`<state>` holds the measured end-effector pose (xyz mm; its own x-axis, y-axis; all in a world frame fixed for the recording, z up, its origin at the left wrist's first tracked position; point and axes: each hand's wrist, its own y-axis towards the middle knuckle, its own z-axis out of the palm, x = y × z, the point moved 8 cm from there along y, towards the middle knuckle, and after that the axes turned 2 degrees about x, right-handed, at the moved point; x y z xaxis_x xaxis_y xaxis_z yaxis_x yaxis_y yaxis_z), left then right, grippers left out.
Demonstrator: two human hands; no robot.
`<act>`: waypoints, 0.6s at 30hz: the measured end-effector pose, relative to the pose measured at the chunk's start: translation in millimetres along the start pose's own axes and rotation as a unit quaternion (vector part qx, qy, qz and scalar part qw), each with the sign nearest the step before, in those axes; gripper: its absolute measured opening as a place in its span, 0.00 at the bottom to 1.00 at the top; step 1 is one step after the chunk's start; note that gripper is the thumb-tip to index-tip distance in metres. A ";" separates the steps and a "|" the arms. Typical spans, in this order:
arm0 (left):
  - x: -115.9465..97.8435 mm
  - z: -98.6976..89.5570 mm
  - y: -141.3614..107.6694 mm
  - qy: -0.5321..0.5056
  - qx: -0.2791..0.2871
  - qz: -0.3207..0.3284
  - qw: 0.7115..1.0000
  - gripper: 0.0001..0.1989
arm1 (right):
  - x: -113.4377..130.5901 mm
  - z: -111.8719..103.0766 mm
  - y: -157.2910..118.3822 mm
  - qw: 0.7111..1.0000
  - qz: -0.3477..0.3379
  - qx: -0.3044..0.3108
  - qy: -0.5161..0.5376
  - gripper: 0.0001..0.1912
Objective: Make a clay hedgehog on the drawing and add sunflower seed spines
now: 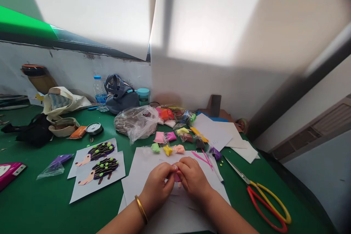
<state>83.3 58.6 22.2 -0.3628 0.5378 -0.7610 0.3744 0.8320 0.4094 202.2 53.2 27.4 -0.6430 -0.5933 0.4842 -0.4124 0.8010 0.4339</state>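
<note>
Hands: The left hand (pixel 157 184) and the right hand (pixel 193 177) are close together. The fingers (pixel 172 170) of both curl in and pinch a small bit of pink clay (pixel 177 177).
Clay spot: The pink clay is between the hands, above a white paper sheet (pixel 142 164).
Done: Two paper cards (pixel 98 175) on the green tabletop (pixel 33 204) each show a dark hedgehog with green dots.
Not done: The white sheet shows no picture that I can see. Little bags of clay (pixel 161 137) lie just past it.
Nearby: Red and yellow scissors (pixel 263 201) lie to the right.
</note>
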 end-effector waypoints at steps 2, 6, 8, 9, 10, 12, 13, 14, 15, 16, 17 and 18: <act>-3.8 2.6 -1.2 0.018 0.009 0.021 1.000 0.07 | 1.4 3.1 0.0 1.000 -0.001 0.004 -0.003 0.15; -0.4 1.9 0.3 -0.016 0.000 0.005 1.000 0.07 | 1.6 3.6 1.0 0.999 -0.006 0.012 0.044 0.15; 6.6 -0.9 1.6 -0.041 -0.017 -0.020 0.999 0.07 | -1.0 -0.1 1.5 0.996 -0.003 0.005 0.085 0.16; 11.4 -2.2 2.2 -0.054 -0.026 -0.036 0.998 0.07 | -3.2 -2.6 1.4 0.994 0.002 -0.002 0.105 0.16; 16.6 -3.1 2.6 -0.067 -0.033 -0.053 0.996 0.07 | -5.9 -5.1 1.0 0.992 0.009 -0.013 0.124 0.17; 26.7 -3.6 3.1 -0.090 -0.042 -0.089 0.991 0.07 | -11.4 -8.1 -0.2 0.988 0.025 -0.030 0.153 0.17; 30.6 -3.1 3.4 -0.097 -0.042 -0.104 0.989 0.07 | -13.4 -8.1 -0.9 0.986 0.029 -0.034 0.162 0.18; 33.5 -3.2 3.6 -0.098 -0.043 -0.116 0.987 0.07 | -14.9 -7.5 -1.5 0.985 0.031 -0.034 0.168 0.19; 34.9 -3.3 4.0 -0.096 -0.042 -0.123 0.987 0.07 | -16.1 -6.7 -1.9 0.984 0.030 -0.034 0.169 0.21; 35.4 -4.6 4.3 -0.092 -0.046 -0.129 0.986 0.06 | -17.1 -5.9 -2.2 0.985 0.029 -0.033 0.167 0.23; 34.4 -7.1 4.8 -0.084 -0.054 -0.127 0.987 0.06 | -18.1 -5.4 -2.4 0.986 0.027 -0.034 0.162 0.25; 31.5 -9.9 5.6 -0.073 -0.060 -0.116 0.989 0.05 | -19.1 -5.3 -2.4 0.987 0.025 -0.034 0.156 0.26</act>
<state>65.5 81.6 5.5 -0.2966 0.3127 -0.9023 0.1878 0.9455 0.2660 218.9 62.2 21.1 -0.4267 -0.5567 0.7128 -0.3340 0.8294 0.4479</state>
